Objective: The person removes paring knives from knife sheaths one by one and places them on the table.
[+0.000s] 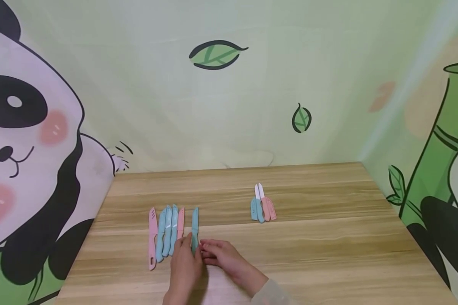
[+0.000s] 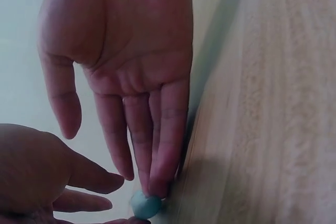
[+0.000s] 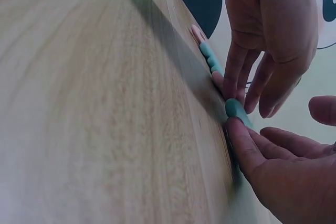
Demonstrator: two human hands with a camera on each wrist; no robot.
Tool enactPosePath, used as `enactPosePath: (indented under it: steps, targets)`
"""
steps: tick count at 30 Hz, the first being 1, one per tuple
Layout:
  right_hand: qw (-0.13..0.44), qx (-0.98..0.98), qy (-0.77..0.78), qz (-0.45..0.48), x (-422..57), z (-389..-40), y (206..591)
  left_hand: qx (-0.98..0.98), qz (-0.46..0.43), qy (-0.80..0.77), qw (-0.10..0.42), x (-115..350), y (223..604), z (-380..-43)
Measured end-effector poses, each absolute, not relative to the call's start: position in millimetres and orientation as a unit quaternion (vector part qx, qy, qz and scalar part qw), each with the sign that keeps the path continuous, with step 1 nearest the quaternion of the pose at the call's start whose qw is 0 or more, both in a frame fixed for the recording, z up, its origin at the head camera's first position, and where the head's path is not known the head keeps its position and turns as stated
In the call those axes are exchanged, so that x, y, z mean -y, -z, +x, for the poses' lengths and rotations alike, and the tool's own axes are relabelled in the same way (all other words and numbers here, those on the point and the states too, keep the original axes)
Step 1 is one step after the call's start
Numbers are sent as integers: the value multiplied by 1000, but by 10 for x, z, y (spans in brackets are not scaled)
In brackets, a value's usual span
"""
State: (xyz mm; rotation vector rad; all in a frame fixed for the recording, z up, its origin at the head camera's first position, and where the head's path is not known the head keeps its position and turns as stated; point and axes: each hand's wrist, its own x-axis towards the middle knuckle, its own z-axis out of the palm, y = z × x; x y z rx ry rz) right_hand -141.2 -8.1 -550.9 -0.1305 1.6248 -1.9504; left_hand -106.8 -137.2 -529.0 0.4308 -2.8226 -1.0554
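Observation:
A blue-green knife [image 1: 195, 218] in a matching sheath lies on the table, apart from the row to its left. My left hand [image 1: 185, 264] is beside its handle on the left, fingers extended. In the left wrist view, those fingertips meet the rounded handle end [image 2: 145, 204]. From the other side my right hand [image 1: 229, 258] reaches in, its fingers fairly straight. The right wrist view has the right hand [image 3: 283, 166] with a fingertip against the handle [image 3: 236, 109]. Close left of the left hand is a sheathed pink knife [image 1: 181, 220], its handle partly hidden.
Several sheathed blue knives [image 1: 168, 231] and a larger pink knife [image 1: 152, 237] line up at left on the wooden table [image 1: 328, 254]. Farther back at right lie two white-bladed knives with blue [image 1: 260, 212] and pink [image 1: 266, 210] handles, beside their sheaths [image 1: 253, 209]. A panda-printed backdrop [image 1: 156, 106] stands behind.

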Motion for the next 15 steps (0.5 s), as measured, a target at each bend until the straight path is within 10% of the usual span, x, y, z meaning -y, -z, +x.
enactPosePath:
  steps: [15]
  targets:
    - [293, -609, 736, -42, 5, -1392, 5506, 914, 144, 374, 59, 1429, 5325, -1136]
